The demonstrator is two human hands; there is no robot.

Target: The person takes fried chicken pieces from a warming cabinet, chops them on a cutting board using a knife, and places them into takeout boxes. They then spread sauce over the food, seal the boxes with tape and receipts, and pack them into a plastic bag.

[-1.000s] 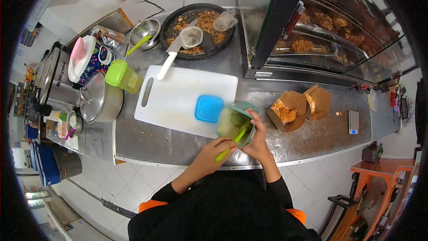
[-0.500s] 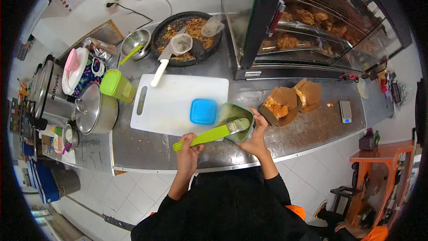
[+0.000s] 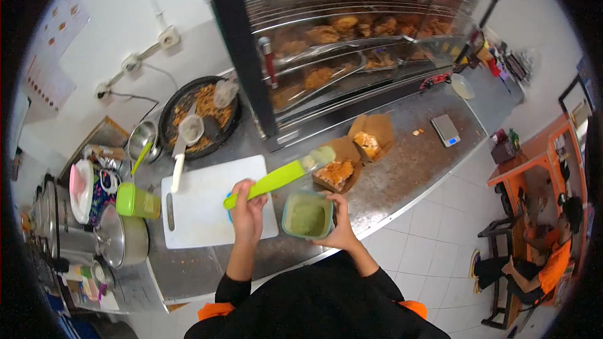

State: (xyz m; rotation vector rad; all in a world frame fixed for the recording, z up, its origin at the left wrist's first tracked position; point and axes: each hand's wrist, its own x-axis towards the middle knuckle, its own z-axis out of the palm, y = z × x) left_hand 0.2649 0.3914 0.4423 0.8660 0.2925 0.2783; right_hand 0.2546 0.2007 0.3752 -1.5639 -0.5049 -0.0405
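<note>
My left hand (image 3: 249, 213) is closed around the handle of a lime-green scoop (image 3: 270, 182). Its clear end, with something pale green on it, is over the nearer brown paper box (image 3: 345, 154), which has food in it. In my right hand (image 3: 341, 226) is a square plastic tub (image 3: 287, 220), tilted so its pale green contents show. Just behind it sits a second paper box (image 3: 379, 129), also with food. A white cutting board (image 3: 201, 213) lies under my left hand, which hides most of a blue lid (image 3: 230, 216).
A glass display cabinet (image 3: 270, 113) with fried food stands behind the boxes. To the left are a black pan (image 3: 233, 119) of crumbs, a green-lidded container (image 3: 127, 199) and a pot (image 3: 135, 245). A small scale (image 3: 445, 129) lies to the right. Another person (image 3: 553, 270) sits at far right.
The scoop has come out of the tub and moved over the nearer paper box. The tub has tipped toward me, and the head view has turned right.
</note>
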